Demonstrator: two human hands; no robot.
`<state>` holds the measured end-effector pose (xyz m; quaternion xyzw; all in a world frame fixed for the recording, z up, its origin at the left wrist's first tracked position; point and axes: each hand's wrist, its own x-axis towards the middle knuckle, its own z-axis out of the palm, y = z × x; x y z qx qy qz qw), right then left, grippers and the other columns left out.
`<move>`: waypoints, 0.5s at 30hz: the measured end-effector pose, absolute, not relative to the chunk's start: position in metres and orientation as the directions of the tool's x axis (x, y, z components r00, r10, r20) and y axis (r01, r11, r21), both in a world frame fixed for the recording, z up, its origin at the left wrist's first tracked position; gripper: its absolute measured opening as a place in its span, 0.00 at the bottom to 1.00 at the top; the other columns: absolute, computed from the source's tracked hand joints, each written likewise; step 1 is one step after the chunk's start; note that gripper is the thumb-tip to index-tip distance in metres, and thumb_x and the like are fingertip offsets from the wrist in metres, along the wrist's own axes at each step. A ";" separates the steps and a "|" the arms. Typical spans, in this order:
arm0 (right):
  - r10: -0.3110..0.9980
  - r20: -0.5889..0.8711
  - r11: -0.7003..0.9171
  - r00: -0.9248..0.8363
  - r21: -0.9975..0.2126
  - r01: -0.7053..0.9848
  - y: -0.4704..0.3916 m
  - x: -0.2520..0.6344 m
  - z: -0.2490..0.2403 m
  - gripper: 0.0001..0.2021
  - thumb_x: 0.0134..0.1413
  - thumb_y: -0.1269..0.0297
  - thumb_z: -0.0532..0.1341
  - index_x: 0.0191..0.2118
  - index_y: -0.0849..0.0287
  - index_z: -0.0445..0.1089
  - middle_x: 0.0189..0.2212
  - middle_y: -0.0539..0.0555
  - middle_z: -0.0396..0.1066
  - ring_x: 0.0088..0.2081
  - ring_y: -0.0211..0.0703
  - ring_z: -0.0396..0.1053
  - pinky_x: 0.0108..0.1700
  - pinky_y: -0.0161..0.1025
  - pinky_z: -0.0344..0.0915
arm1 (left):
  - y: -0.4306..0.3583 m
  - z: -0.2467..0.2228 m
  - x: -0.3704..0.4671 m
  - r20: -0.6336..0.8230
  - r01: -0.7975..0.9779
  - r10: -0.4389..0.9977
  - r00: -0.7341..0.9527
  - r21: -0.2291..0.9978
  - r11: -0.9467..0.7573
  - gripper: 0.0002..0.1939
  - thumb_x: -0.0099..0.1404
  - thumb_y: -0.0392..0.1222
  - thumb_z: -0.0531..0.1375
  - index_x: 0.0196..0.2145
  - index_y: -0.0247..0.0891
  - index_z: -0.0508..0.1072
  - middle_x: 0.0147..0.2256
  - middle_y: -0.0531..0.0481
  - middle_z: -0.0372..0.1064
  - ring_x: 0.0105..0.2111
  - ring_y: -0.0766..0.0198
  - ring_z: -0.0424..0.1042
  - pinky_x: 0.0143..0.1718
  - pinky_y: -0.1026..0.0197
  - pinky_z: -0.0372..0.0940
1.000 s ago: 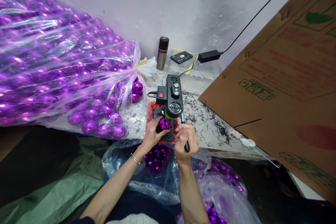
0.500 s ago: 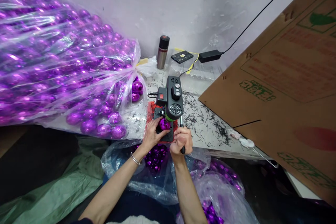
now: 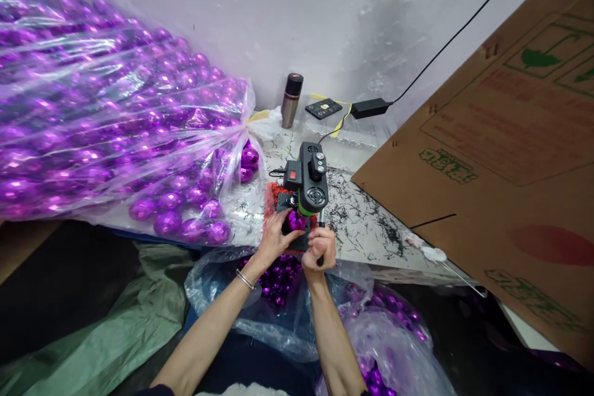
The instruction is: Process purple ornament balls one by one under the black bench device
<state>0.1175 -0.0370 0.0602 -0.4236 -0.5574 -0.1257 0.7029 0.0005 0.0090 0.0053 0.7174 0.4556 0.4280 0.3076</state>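
A black bench-top drill press [image 3: 312, 176] stands on a red mat at the front of the white table. Under its head sits a shiny purple bauble [image 3: 296, 221]. My left hand [image 3: 275, 239] closes thumb and fingers round the bauble from the left. My right hand [image 3: 320, 247] is wrapped round the black-gripped lever [image 3: 321, 220] on the machine's right side. The bauble's top is hidden beneath the machine head.
A big clear bag of purple baubles [image 3: 116, 117] lies to the left. A flask [image 3: 291, 100], a phone [image 3: 323, 109] and a power adapter [image 3: 370, 107] lie at the back. A cardboard box [image 3: 487, 179] leans at right. Dark shavings [image 3: 366, 213] litter the table [image 3: 346, 252].
The camera view has shifted slightly, so most things appear a little lower and some farther right. Both hands keep their hold on the bauble and the lever.
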 end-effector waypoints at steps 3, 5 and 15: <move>0.307 0.881 0.588 0.360 -0.473 0.656 -0.039 0.120 0.074 0.21 0.77 0.63 0.50 0.27 0.53 0.62 0.25 0.46 0.67 0.25 0.37 0.67 0.36 0.41 0.70 | 0.013 0.005 0.003 0.338 0.378 0.915 0.220 0.835 -0.400 0.31 0.65 0.52 0.75 0.62 0.40 0.76 0.56 0.37 0.81 0.57 0.42 0.80 0.61 0.39 0.73; 0.338 0.853 0.572 0.398 -0.522 0.633 -0.040 0.121 0.095 0.21 0.77 0.64 0.50 0.27 0.53 0.61 0.24 0.45 0.65 0.24 0.36 0.65 0.30 0.38 0.64 | 0.013 0.006 0.004 0.346 0.377 0.913 0.217 0.833 -0.405 0.31 0.66 0.52 0.75 0.62 0.40 0.75 0.56 0.36 0.80 0.58 0.42 0.80 0.62 0.39 0.73; 0.468 0.819 0.560 0.333 -0.566 0.605 -0.052 0.127 0.127 0.19 0.75 0.69 0.55 0.28 0.54 0.65 0.24 0.46 0.66 0.28 0.38 0.68 0.33 0.39 0.62 | -0.050 0.015 -0.044 0.484 0.385 0.758 0.436 0.661 -0.644 0.44 0.70 0.57 0.71 0.75 0.45 0.60 0.70 0.32 0.68 0.70 0.39 0.70 0.69 0.35 0.68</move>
